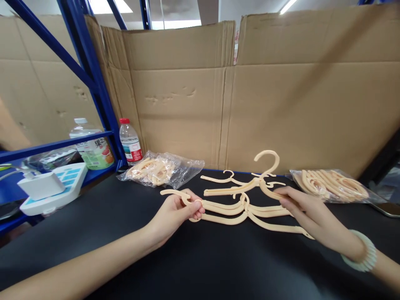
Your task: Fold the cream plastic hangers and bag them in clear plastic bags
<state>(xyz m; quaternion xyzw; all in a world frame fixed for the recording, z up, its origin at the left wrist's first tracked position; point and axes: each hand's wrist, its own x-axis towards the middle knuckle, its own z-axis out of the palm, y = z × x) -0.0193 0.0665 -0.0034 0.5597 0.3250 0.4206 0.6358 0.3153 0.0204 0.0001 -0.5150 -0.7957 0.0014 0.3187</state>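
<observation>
Head view: a stack of cream plastic hangers (pixel 246 208) lies flat on the black tabletop (pixel 200 266), straight ahead of the person and between both hands. Its long axis runs left to right across the view, the arms fanned out, and one hook (pixel 267 160) points away toward the cardboard wall (pixel 187 96).

The left hand (pixel 176 214) pinches the left tip of the hanger arms between thumb and fingers, closed around it. The right hand (pixel 301 208), with a pale bracelet (pixel 362 252) on the wrist, lies with fingers stretched out on the right-hand arms, pressing or touching them; whether it grips cannot be told. Both hands are in contact, so neither is nearer.

A clear bag of hangers (pixel 162 168) sits behind the left hand, a second bag (pixel 334 185) just right of the right hand. Bare tabletop lies toward the person. The blue rack (pixel 93 75), two bottles (pixel 129 141) and a white power strip (pixel 51 187) stand well off to the left.
</observation>
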